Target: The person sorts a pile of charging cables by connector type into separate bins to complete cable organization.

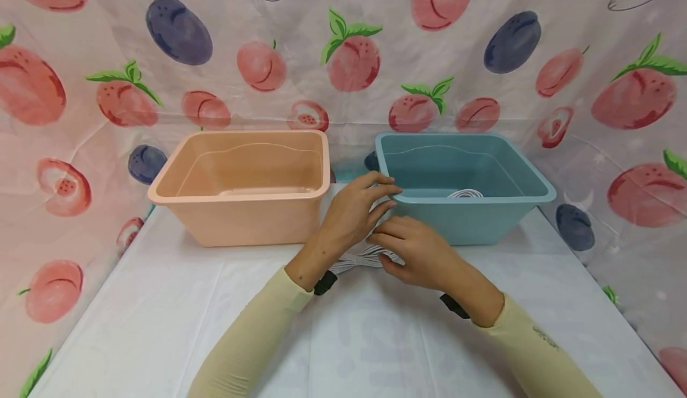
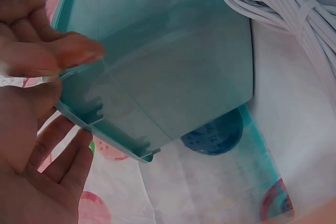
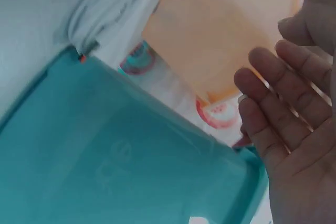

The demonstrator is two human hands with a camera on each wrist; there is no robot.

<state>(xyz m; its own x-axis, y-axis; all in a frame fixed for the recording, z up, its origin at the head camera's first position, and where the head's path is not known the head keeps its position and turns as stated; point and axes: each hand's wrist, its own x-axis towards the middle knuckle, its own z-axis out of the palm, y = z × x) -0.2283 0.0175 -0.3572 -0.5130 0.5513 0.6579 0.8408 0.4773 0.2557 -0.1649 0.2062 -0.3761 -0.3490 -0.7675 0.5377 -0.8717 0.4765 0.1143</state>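
Observation:
My left hand [image 1: 351, 210] reaches to the near left corner of the teal bin [image 1: 461, 222], with its fingertips right at the rim. In the left wrist view, the fingers [image 2: 63, 156] of this hand lie extended beside that rim. Just in front of the bin is my right hand [image 1: 421, 249], its fingers loosely bent. The right wrist view shows its palm [image 3: 304, 171] with nothing in it. A bundle of white cable [image 1: 351, 261], tied round the middle, lies on the table below both hands, partly hidden by them. Another white cable coil [image 1: 466, 193] shows inside the teal bin.
To the left stands a peach-coloured bin [image 1: 241, 222], with a gap between it and the teal one. White cloth [image 1: 370, 338] covers the table. A fruit-print curtain [image 1: 300, 46] hangs behind and along both sides.

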